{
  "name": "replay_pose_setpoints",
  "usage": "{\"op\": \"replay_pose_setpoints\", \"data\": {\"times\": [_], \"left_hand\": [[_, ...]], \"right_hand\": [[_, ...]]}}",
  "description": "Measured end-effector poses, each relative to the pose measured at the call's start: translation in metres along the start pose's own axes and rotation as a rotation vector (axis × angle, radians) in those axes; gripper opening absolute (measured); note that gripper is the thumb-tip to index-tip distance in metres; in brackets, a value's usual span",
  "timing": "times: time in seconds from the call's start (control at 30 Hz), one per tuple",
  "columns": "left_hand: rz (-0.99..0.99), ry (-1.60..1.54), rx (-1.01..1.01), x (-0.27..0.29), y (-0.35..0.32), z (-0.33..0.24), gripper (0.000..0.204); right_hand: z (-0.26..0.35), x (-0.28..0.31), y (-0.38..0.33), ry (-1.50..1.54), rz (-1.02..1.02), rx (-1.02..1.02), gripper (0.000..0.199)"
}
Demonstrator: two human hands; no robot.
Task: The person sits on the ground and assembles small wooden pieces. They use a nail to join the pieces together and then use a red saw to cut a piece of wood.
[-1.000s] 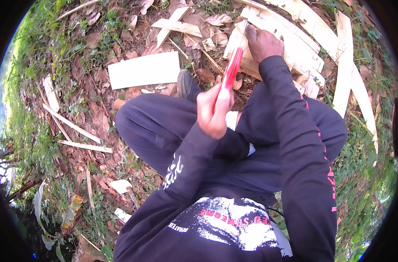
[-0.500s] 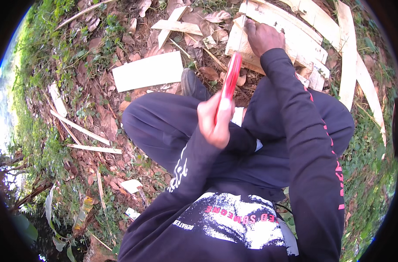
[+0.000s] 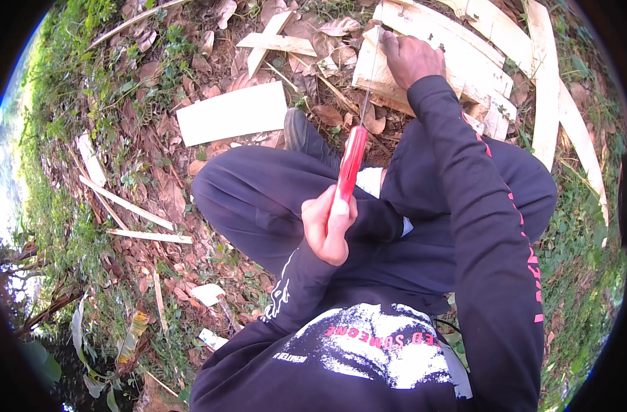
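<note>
My left hand (image 3: 329,226) is closed around the red handle of a handsaw (image 3: 350,165). The thin blade, seen almost edge-on, reaches forward to the left part of a pale wooden board (image 3: 376,65). My right hand (image 3: 415,60) presses down on that board just right of the blade, thumb beside the cut line and the other fingers curled, partly hidden. Beneath and behind the board lie more pale wooden pieces (image 3: 468,51), stacked on the ground in front of my crossed legs.
A pale rectangular board (image 3: 232,113) lies on the leaves left of my shoe (image 3: 305,134). Two short crossed slats (image 3: 275,42) rest farther off. Long curved strips (image 3: 545,89) lie at the right. Thin wood strips (image 3: 128,202) are scattered at the left among grass and dry leaves.
My left hand has drawn the saw back toward my body, so more of the blade shows between handle and board. My right hand stays on the board.
</note>
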State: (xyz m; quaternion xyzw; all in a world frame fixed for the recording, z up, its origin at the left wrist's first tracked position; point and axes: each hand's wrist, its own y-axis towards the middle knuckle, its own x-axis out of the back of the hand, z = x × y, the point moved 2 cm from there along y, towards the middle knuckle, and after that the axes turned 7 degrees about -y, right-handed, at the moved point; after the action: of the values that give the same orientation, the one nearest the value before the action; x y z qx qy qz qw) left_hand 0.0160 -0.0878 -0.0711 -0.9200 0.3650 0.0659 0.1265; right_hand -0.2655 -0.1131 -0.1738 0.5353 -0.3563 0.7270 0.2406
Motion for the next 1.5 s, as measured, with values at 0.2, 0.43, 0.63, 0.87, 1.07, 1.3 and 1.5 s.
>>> {"op": "replay_pose_setpoints", "data": {"times": [0.2,0.43,0.63,0.87,1.07,1.3,1.5], "left_hand": [[0.071,0.103,-0.086,-0.035,0.097,0.013,0.034],[0.002,0.021,-0.080,-0.014,0.045,0.007,0.028],[0.041,0.166,-0.141,-0.012,0.050,0.011,0.026],[0.024,0.091,-0.151,-0.013,0.088,0.014,0.028],[0.042,0.042,-0.092,-0.001,0.028,-0.001,0.034],[0.061,0.178,-0.126,-0.025,0.101,0.011,0.026],[-0.011,-0.055,-0.040,-0.006,0.040,0.000,0.029]], "right_hand": [[-0.002,-0.004,0.002,-0.009,-0.011,0.044,0.064],[-0.003,-0.009,0.003,-0.057,-0.066,0.026,0.056],[-0.023,-0.019,0.019,-0.107,-0.012,0.040,0.054],[-0.009,-0.021,0.012,-0.026,-0.004,0.047,0.069],[-0.007,-0.001,0.007,-0.048,-0.031,0.035,0.054],[-0.016,-0.024,0.014,-0.063,-0.092,0.140,0.055],[-0.005,-0.007,-0.001,0.006,-0.072,0.052,0.058]]}}
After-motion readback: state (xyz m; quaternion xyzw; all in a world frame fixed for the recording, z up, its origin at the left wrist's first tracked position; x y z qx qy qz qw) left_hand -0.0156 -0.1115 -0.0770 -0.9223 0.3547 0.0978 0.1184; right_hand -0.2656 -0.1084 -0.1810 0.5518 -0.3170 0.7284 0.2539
